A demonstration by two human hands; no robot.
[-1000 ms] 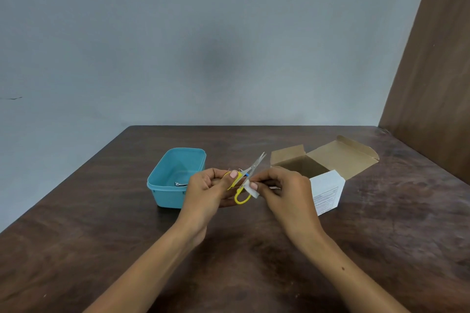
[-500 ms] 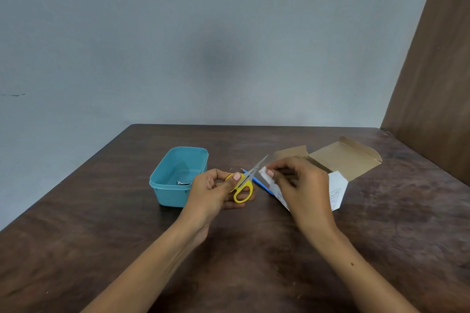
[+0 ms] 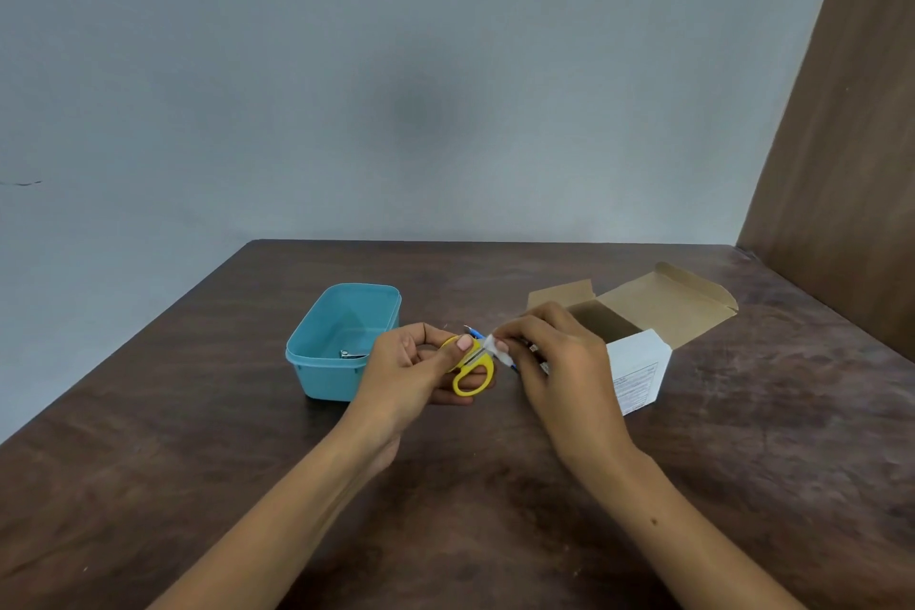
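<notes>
the left hand point(image 3: 406, 372) is curled round the yellow scissors point(image 3: 473, 374), thumb lying on top near the pivot, the lower loop hanging free below the fingers. the scissors are held up off the surface point(image 3: 495, 510), about midway between the tub point(image 3: 327, 381) and the box point(image 3: 638, 362), with the blades pointing away towards the right hand point(image 3: 559, 362). that hand pinches a small white scrap point(image 3: 495, 346) between thumb and fingertips, right at the blades. most of the blades are hidden behind the scrap and the fingers, so i cannot tell whether they stand open or together.

to me this looks like the middle of working the scrap against the blades. it could be a wipe along the metal or a cut through it; which one i cannot say from here.

the next move, i'd judge, wants the left hand to hold the scissors steady while the right draws the scrap along or feeds it in, with the fingertips kept back from the edge. the scrap is tiny, so the pinch has to stay firm or it will slip away.

a thin blue thing point(image 3: 473, 329) lies on the surface just behind the hands, too hidden to name. a small metal clip point(image 3: 352, 354) lies in the tub. the box stands open, flaps up, just beside the right hand.
</notes>
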